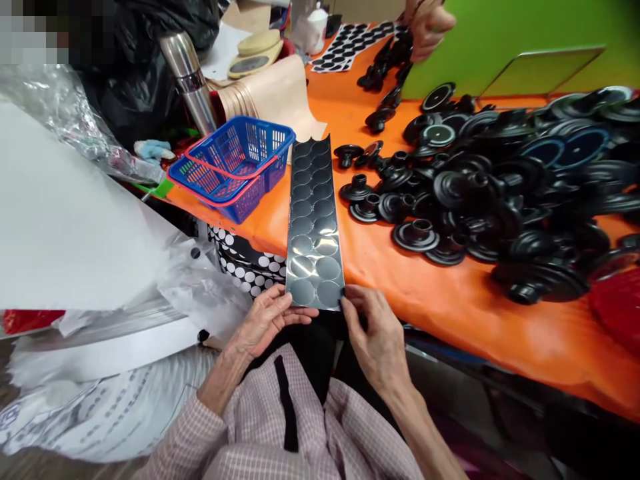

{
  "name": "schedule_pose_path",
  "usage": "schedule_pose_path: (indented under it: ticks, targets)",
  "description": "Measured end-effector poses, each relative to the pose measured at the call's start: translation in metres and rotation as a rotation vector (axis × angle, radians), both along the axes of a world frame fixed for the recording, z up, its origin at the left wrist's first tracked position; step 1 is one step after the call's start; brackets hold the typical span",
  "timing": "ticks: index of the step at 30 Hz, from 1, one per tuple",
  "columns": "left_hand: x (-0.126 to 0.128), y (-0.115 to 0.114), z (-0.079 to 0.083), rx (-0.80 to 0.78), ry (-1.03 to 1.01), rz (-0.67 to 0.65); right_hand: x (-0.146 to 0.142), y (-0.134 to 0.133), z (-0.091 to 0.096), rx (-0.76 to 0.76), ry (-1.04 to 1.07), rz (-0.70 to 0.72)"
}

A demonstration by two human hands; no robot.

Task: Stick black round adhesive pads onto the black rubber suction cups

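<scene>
A long black sticker sheet (314, 200) with two columns of die-cut round pieces reaches from my lap side out over the orange table edge. At its near left corner, my left hand (273, 317) grips it, thumb on top and fingers underneath. My right hand (374, 333) pinches the near right corner between thumb and fingers. Light glares off the middle of the sheet. Just left of its far end stands a blue plastic basket (240, 207) with red handles. Several black round knobbed parts (417, 235) lie to the right of it.
A big heap of black round parts (480, 180) covers the table's right side. Behind are a steel thermos (187, 77), tan sheets (280, 90) and dotted sticker sheets (345, 47). Another person's hand (433, 30) is at the far side. Plastic bags (115, 407) lie at left.
</scene>
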State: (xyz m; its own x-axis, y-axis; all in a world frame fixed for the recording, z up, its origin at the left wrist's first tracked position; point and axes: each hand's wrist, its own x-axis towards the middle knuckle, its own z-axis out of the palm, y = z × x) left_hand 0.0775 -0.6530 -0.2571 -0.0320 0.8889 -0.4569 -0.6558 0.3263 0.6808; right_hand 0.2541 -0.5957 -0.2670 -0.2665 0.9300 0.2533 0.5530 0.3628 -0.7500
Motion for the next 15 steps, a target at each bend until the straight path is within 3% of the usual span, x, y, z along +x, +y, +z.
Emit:
schedule_pose_path:
  ticks: [2, 4, 6, 11, 15]
  targets:
    - [0.001, 0.000, 0.000, -0.004, 0.026, 0.005, -0.007, -0.005, 0.005, 0.208, -0.101, 0.008]
    - [0.002, 0.001, -0.001, 0.001, 0.033, 0.007, -0.017, -0.011, 0.010, 0.311, -0.149, 0.075]
    - [0.003, 0.003, -0.003, 0.020, 0.034, 0.016, -0.027, -0.014, 0.013, 0.289, -0.145, 0.129]
    - [0.004, 0.010, -0.002, 0.051, 0.051, 0.077, -0.043, -0.012, 0.018, 0.205, -0.112, 0.085]
    - [0.007, 0.013, 0.006, 0.056, 0.127, 0.081, -0.047, -0.009, 0.023, 0.315, -0.185, 0.116]
